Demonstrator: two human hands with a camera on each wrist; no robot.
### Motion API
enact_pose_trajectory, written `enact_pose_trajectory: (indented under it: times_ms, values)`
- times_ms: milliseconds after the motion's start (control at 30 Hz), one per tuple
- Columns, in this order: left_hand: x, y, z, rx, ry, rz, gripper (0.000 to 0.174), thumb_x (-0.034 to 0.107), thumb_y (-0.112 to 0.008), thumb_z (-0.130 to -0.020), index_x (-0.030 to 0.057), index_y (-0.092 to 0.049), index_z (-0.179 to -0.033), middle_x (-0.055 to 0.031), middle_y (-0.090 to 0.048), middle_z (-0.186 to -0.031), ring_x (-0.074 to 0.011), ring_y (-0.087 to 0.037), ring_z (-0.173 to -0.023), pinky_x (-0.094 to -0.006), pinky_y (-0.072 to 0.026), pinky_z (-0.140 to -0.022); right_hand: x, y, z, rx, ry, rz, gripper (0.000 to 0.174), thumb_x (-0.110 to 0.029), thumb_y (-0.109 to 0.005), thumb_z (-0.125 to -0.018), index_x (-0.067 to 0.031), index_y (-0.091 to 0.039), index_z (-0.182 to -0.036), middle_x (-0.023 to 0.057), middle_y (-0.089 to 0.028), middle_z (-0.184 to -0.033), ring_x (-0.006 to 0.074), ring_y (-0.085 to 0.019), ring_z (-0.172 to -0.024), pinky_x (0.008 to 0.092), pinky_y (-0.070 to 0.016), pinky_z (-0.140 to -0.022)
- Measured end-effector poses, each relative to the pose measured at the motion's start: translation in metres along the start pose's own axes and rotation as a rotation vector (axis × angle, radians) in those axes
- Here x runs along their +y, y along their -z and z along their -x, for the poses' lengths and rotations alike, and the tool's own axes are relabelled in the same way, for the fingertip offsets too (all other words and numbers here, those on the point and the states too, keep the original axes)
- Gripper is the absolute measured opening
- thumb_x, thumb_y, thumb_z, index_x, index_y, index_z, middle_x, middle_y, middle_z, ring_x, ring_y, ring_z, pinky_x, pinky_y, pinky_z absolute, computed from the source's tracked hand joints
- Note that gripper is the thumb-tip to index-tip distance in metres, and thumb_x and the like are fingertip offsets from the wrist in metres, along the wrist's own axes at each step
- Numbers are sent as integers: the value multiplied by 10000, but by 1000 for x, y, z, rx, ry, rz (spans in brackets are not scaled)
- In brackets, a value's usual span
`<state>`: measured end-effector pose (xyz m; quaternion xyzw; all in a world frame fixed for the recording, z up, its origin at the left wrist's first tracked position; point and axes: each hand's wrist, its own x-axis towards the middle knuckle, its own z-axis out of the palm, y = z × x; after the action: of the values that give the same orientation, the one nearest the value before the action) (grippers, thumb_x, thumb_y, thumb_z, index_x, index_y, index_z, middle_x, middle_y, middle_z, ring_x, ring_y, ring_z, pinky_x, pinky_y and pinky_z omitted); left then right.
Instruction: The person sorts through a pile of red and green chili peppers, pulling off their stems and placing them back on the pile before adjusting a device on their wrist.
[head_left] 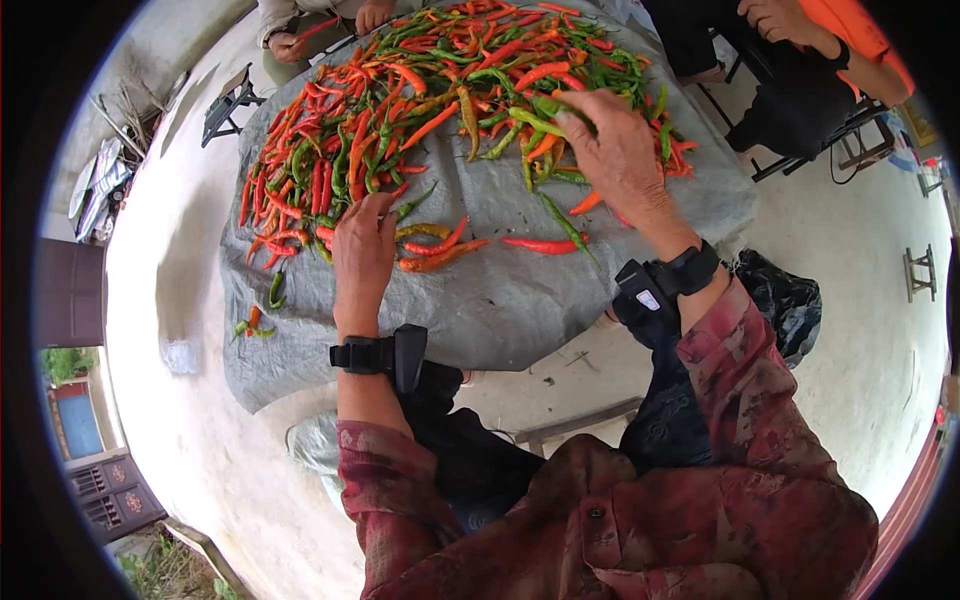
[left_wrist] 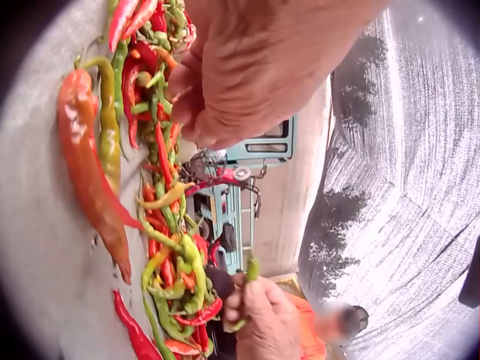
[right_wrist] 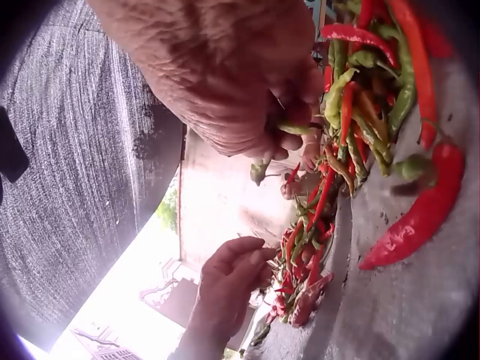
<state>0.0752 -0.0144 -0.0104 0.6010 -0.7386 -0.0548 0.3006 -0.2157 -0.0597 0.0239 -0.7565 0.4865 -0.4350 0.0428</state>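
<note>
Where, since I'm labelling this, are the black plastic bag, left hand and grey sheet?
Black plastic bag [head_left: 785, 308]: head view, crumpled middle.
Left hand [head_left: 364, 245]: head view, back of hand.
Grey sheet [head_left: 435, 312]: head view, bare near part.

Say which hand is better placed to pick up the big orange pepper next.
The left hand, probably: it's nearer the orange pepper, while the right hand holds a green pepper.

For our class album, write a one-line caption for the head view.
Left hand at a heap of red and green chillies on a grey sheet, right hand holding a green chilli.
</note>
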Motion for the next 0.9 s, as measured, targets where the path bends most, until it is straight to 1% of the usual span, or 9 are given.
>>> enact_pose_trajectory:
  times_ms: [33, 167, 333, 433, 500, 567, 633, 667, 900]
  values:
    - [-3, -7, 2, -1, 1, 1, 199, 57, -619, -790, 42, -600, -987, -120, -643, -885, -310, -619, -812, -389, -492, -698, 3, 3, -2, 228, 58, 158, 149, -175, -630, -801, -80, -633, -916, 102, -592, -841, 300, -573, -830, 396, -473, -711]
    - [-4, -22, -3, -128, -6, -382, 193, 122, -651, -761, 53, -605, -935, -128, -617, -934, -325, -576, -932, -417, -482, -754, 5, 7, -3, 312, 47, 176, 154, -146, -643, -790, -75, -631, -927, 90, -575, -881, 284, -549, -881, 382, -467, -737]
    - [0, -28, -9, -232, 42, -376, 215, 136, -660, -746, 47, -578, -924, -131, -600, -921, -325, -569, -934, -419, -481, -760, -6, -11, 10, -19, 39, -55, 133, -134, -647, -776, -58, -630, -883, 101, -569, -850, 290, -543, -888, 391, -455, -774]
    - [16, -30, -10, -80, -67, -272, 232, 89, -649, -753, 33, -552, -956, -144, -595, -921, -326, -578, -910, -428, -477, -738, -15, -15, 12, -101, 68, -79, 125, -141, -633, -787, -51, -629, -874, 104, -562, -831, 290, -551, -866, 400, -460, -760]
    - [36, -30, -14, 72, -72, 73, 205, 25, -625, -767, 21, -531, -949, -162, -590, -892, -339, -582, -823, -399, -478, -692, -20, -16, 14, -233, -39, -169, 133, -155, -617, -802, -46, -631, -879, 121, -567, -849, 298, -561, -849, 404, -455, -769]
    - [63, -25, -13, 85, -82, 254, 166, 0, -591, -823, 12, -526, -975, -118, -598, -859, -251, -591, -739, -328, -477, -649, -19, -21, 18, -253, -54, -271, 173, -192, -619, -810, -38, -631, -886, 130, -576, -866, 304, -569, -834, 401, -455, -764]
    - [77, -25, -8, 4, 138, 805, 131, 26, -560, -876, 14, -531, -1004, -44, -586, -841, -126, -553, -702, -254, -466, -639, -22, -25, 25, -348, 25, -308, 222, -206, -647, -818, -13, -622, -926, 116, -591, -876, 278, -595, -807, 366, -467, -701]
    - [76, -26, -6, -98, 131, 874, 150, 73, -535, -917, 15, -536, -1055, 3, -569, -835, -55, -520, -734, -227, -465, -657, -23, -26, 27, -413, 62, -294, 283, -250, -653, -820, 5, -614, -938, 130, -601, -855, 283, -600, -787, 370, -466, -694]
    - [76, -22, -2, -28, 227, 1033, 156, 148, -581, -911, -2, -603, -947, -16, -610, -785, -70, -563, -690, -213, -479, -641, -35, -22, 21, -668, -54, -326, 248, -240, -631, -827, 3, -601, -869, 170, -590, -728, 298, -592, -681, 395, -436, -624]
